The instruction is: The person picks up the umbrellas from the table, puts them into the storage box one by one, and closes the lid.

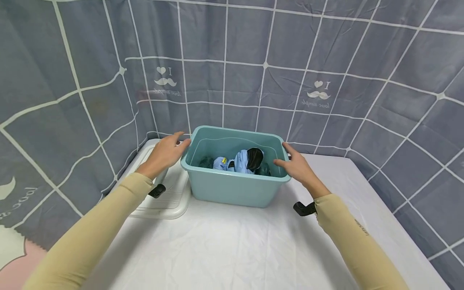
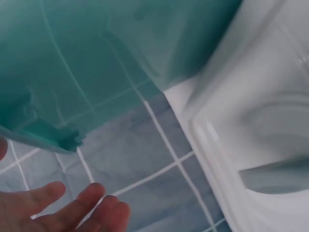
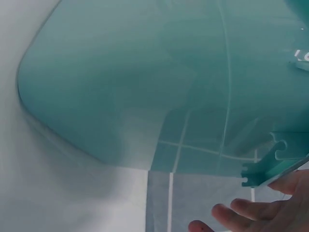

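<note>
Bins: we see one teal bin [image 1: 232,187] on the desk [image 1: 232,249].
Hands: our left hand [image 1: 164,154] and right hand [image 1: 299,166], two, fingers spread loose by its rim.
Lids: one clear lid [image 1: 166,201].

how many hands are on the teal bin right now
2. The left hand is at the rim on the left end of the teal bin, and the right hand is at the rim on its right end. Both have relaxed fingers; firm contact is hard to confirm.

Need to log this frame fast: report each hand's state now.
Left hand: open, fingers relaxed at the teal bin's left rim.
Right hand: open, at the bin's right rim, holding nothing.
</note>
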### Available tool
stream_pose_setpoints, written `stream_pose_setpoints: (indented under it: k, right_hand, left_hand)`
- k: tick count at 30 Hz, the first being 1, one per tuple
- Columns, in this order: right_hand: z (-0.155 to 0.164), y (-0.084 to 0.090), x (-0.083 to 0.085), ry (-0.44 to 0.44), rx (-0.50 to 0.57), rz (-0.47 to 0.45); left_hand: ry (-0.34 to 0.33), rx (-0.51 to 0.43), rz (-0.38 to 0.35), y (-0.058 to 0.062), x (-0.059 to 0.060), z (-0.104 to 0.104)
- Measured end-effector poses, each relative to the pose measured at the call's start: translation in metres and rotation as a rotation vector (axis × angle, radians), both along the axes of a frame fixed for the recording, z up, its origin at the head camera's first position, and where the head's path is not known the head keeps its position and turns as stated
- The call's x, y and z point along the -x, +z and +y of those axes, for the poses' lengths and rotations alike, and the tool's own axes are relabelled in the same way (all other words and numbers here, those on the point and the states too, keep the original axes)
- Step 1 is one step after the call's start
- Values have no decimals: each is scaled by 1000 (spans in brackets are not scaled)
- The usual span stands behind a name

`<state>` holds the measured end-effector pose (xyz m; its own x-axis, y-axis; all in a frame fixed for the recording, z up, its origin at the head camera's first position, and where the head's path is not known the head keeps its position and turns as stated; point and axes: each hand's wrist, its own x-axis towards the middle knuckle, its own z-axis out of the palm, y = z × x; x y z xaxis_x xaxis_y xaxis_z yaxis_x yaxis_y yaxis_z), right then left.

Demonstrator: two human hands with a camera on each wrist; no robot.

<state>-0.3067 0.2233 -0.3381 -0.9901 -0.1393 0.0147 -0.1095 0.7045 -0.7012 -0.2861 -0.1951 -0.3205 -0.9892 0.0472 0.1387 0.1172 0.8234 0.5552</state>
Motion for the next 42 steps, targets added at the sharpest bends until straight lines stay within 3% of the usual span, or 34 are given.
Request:
stream_pose_setpoints:
  k: [3, 12, 18, 23, 31, 42]
  right_hand:
    - [0, 0, -1, 5, 39, -15]
    - [1, -3, -1, 15, 148, -48]
    - [1, -4, -2, 6, 156, -47]
    - [2, -4, -1, 9, 162, -46]
    - [3, -4, -2, 7, 161, -55]
    - [2, -4, -3, 6, 166, -53]
  left_hand:
    - [26, -24, -23, -2, -3, -8]
    - [44, 38, -128, -15, -4, -22]
    - [20, 124, -205, -36, 2, -37]
    - [25, 133, -280, -51, 2, -46]
    - [52, 173, -305, -64, 2, -57]
    - [4, 202, -337, -76, 11, -59]
